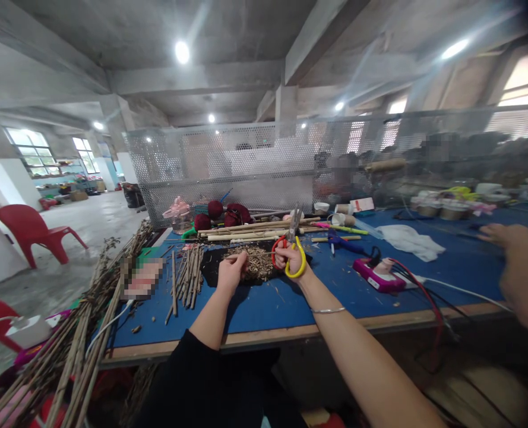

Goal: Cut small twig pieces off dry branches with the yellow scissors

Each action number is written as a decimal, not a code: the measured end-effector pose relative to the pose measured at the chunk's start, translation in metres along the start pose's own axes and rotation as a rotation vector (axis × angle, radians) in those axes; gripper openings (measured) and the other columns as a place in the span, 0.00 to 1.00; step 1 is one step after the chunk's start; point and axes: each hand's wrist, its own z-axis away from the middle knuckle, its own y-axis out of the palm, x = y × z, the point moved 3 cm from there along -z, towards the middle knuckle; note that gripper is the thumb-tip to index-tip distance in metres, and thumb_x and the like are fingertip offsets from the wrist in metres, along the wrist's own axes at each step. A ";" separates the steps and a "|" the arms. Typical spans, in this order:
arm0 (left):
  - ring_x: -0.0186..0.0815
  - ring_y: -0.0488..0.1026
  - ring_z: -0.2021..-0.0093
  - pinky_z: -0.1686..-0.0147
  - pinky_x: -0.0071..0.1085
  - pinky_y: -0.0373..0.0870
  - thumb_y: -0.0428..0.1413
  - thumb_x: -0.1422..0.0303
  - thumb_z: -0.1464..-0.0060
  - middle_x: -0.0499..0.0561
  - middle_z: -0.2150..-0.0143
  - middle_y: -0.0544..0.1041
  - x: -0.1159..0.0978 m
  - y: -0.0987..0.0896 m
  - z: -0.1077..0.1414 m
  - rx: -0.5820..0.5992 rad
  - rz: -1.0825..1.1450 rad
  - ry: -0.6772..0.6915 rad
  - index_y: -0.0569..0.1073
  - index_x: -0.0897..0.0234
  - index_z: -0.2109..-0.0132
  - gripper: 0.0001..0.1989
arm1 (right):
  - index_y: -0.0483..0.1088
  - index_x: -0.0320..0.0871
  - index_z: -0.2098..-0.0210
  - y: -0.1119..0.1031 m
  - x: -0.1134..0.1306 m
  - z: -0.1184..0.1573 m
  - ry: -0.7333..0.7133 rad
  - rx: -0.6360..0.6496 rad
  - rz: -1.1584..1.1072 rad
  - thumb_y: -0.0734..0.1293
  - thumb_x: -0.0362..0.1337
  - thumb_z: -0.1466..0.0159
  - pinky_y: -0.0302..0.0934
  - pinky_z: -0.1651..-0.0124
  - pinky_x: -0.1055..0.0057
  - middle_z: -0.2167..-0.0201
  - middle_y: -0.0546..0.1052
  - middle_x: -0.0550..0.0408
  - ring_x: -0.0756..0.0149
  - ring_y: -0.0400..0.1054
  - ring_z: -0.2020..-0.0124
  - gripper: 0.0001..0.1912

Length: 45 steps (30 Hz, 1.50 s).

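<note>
My left hand [233,272] is closed in a pinch on a thin twig [259,254], which runs across toward my right hand. My right hand [290,257] grips scissors [296,229] with one red and one yellow handle loop, blades pointing up and away from me. Its fingers partly hide the twig's right end. Beneath both hands, a heap of short cut twig pieces [259,270] lies on a black sheet [210,270]. Left of the heap, several longer cut sticks [187,276] lie side by side on the blue table [255,315].
Long dry branches [83,321] lean along the table's left edge. Dark red yarn balls [237,214] and pale rods [246,232] lie behind the heap. At right are a blue glue gun [346,244], a purple power strip [379,276] with cords, a white cloth [410,241] and another person's hands [524,267].
</note>
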 end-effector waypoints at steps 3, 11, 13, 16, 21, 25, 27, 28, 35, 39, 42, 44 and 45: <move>0.24 0.62 0.81 0.85 0.19 0.53 0.58 0.54 0.60 0.48 0.78 0.69 0.001 0.000 -0.002 0.038 0.186 -0.083 0.70 0.70 0.73 0.19 | 0.52 0.45 0.76 -0.002 0.000 -0.001 0.013 0.008 -0.018 0.67 0.37 0.54 0.39 0.86 0.80 0.91 0.57 0.70 0.80 0.47 0.91 0.16; 0.19 0.59 0.83 0.87 0.14 0.54 0.58 0.62 0.55 0.44 0.80 0.64 -0.004 0.007 0.006 0.299 0.516 -0.388 0.66 0.69 0.73 0.14 | 0.52 0.45 0.77 0.000 -0.013 -0.003 0.103 0.051 -0.033 0.68 0.38 0.55 0.40 0.87 0.81 0.91 0.56 0.70 0.80 0.46 0.91 0.17; 0.19 0.58 0.84 0.87 0.14 0.53 0.56 0.63 0.53 0.43 0.80 0.62 -0.006 0.010 0.011 0.388 0.550 -0.471 0.64 0.69 0.73 0.13 | 0.52 0.44 0.78 0.004 -0.018 -0.002 0.144 0.076 -0.020 0.69 0.38 0.55 0.39 0.87 0.81 0.91 0.56 0.69 0.80 0.46 0.91 0.17; 0.19 0.57 0.85 0.88 0.14 0.52 0.55 0.64 0.51 0.43 0.80 0.60 -0.009 0.013 0.018 0.506 0.590 -0.528 0.62 0.68 0.73 0.12 | 0.53 0.44 0.79 0.010 -0.022 0.001 0.198 0.109 0.008 0.69 0.39 0.55 0.40 0.88 0.81 0.91 0.58 0.68 0.80 0.47 0.91 0.17; 0.20 0.59 0.84 0.88 0.14 0.53 0.55 0.64 0.51 0.44 0.80 0.61 -0.010 0.013 0.019 0.531 0.617 -0.525 0.64 0.68 0.72 0.11 | 0.55 0.43 0.78 0.014 -0.025 0.004 0.238 0.127 0.060 0.69 0.40 0.54 0.43 0.88 0.81 0.89 0.61 0.66 0.79 0.50 0.90 0.16; 0.22 0.65 0.79 0.86 0.14 0.56 0.56 0.65 0.53 0.46 0.77 0.67 -0.010 0.005 0.007 0.296 0.669 -0.330 0.68 0.67 0.65 0.10 | 0.56 0.43 0.78 0.013 -0.027 0.003 0.218 0.118 0.106 0.68 0.41 0.53 0.44 0.87 0.80 0.87 0.65 0.64 0.79 0.51 0.90 0.15; 0.22 0.66 0.78 0.85 0.14 0.58 0.57 0.64 0.54 0.46 0.75 0.69 -0.008 -0.001 0.001 0.140 0.646 -0.231 0.70 0.67 0.64 0.12 | 0.57 0.43 0.77 0.012 -0.027 0.002 0.170 0.075 0.154 0.68 0.42 0.52 0.44 0.87 0.79 0.86 0.65 0.64 0.79 0.51 0.90 0.14; 0.22 0.67 0.78 0.84 0.14 0.59 0.58 0.63 0.55 0.46 0.75 0.70 -0.007 -0.003 -0.002 0.079 0.614 -0.196 0.70 0.67 0.64 0.13 | 0.58 0.43 0.76 0.011 -0.026 0.001 0.138 0.036 0.190 0.67 0.42 0.52 0.44 0.87 0.79 0.86 0.65 0.64 0.79 0.51 0.90 0.14; 0.24 0.69 0.74 0.78 0.17 0.64 0.62 0.64 0.63 0.47 0.72 0.72 0.000 -0.005 -0.007 -0.073 0.459 -0.065 0.73 0.69 0.66 0.16 | 0.61 0.42 0.76 0.004 -0.021 0.000 -0.007 -0.168 0.424 0.68 0.42 0.54 0.44 0.85 0.78 0.87 0.63 0.65 0.77 0.51 0.88 0.13; 0.26 0.70 0.74 0.76 0.20 0.66 0.60 0.63 0.60 0.49 0.73 0.73 0.002 -0.005 -0.008 -0.089 0.356 -0.040 0.73 0.69 0.64 0.15 | 0.65 0.41 0.77 0.002 -0.015 0.003 -0.227 -0.174 0.844 0.66 0.44 0.52 0.52 0.77 0.76 0.83 0.67 0.60 0.73 0.58 0.81 0.12; 0.29 0.71 0.72 0.72 0.25 0.68 0.58 0.64 0.56 0.51 0.70 0.74 -0.005 -0.008 -0.005 -0.161 0.111 0.148 0.74 0.69 0.64 0.13 | 0.68 0.40 0.73 0.006 -0.015 0.006 -0.324 -0.145 1.091 0.63 0.44 0.47 0.53 0.75 0.76 0.80 0.70 0.56 0.70 0.61 0.79 0.12; 0.31 0.71 0.67 0.66 0.28 0.69 0.56 0.66 0.54 0.53 0.67 0.74 -0.013 -0.008 0.000 -0.198 -0.143 0.385 0.75 0.67 0.65 0.10 | 0.69 0.41 0.71 0.012 -0.016 0.009 -0.364 -0.097 1.200 0.61 0.43 0.45 0.53 0.74 0.76 0.79 0.72 0.54 0.69 0.63 0.78 0.12; 0.32 0.71 0.66 0.64 0.29 0.68 0.56 0.67 0.53 0.53 0.66 0.74 -0.017 -0.006 0.003 -0.205 -0.267 0.512 0.76 0.65 0.65 0.08 | 0.70 0.41 0.70 0.015 -0.016 0.010 -0.379 -0.081 1.233 0.61 0.43 0.45 0.53 0.74 0.76 0.78 0.73 0.53 0.69 0.63 0.78 0.12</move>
